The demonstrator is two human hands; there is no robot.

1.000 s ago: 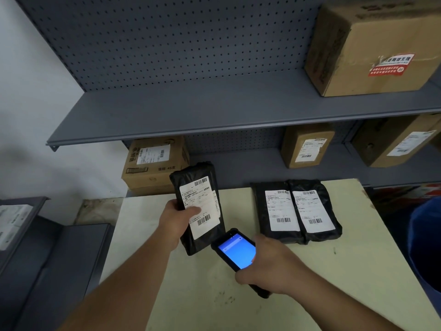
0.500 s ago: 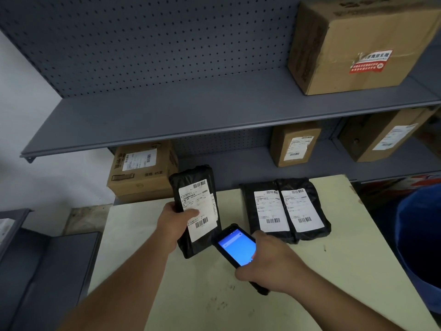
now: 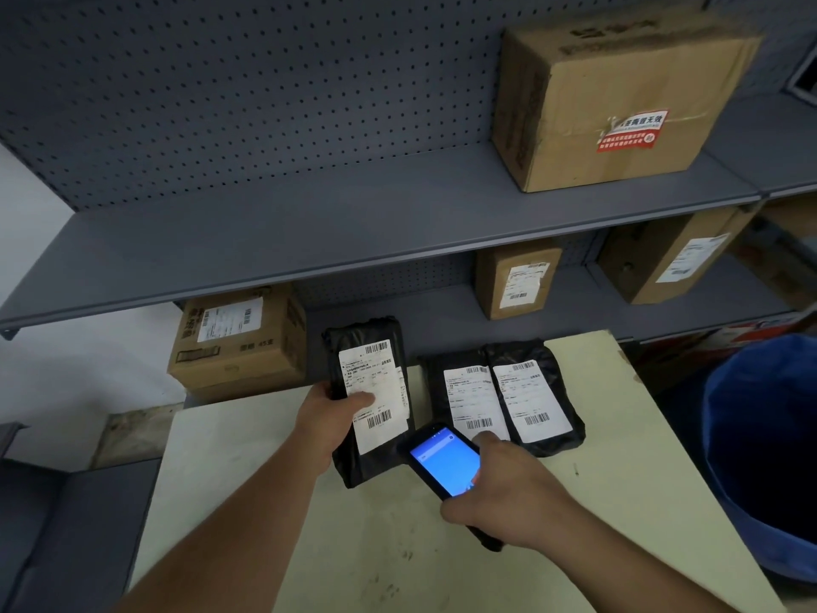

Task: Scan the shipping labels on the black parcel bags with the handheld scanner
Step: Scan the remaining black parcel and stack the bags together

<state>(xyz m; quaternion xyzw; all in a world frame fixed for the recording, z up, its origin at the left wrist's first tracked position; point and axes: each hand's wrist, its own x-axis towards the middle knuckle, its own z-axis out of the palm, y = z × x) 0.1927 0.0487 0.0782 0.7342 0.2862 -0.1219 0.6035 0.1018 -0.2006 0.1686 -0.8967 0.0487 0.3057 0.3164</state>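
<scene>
My left hand [image 3: 329, 418] grips a black parcel bag [image 3: 367, 342] by its left edge, thumb across its white shipping label [image 3: 376, 387], and holds it tilted up above the pale table [image 3: 619, 480]. My right hand [image 3: 508, 502] holds the handheld scanner [image 3: 444, 462], its blue screen lit, its top end just below the held bag's lower barcode. Two more black parcel bags lie side by side, touching, at the table's far edge: one [image 3: 446, 400] on the left, one [image 3: 561, 391] on the right, labels facing up.
Grey metal shelving [image 3: 353, 214] with a pegboard back stands behind the table, holding several cardboard boxes [image 3: 619, 104]. A brown box [image 3: 238, 342] sits at the lower left. A blue bin [image 3: 765, 444] stands to the right of the table, a dark grey unit [image 3: 66, 524] to the left.
The view has shifted, so shelves and boxes sit further left in frame. The held bag and the scanner keep almost the same positions relative to each other.
</scene>
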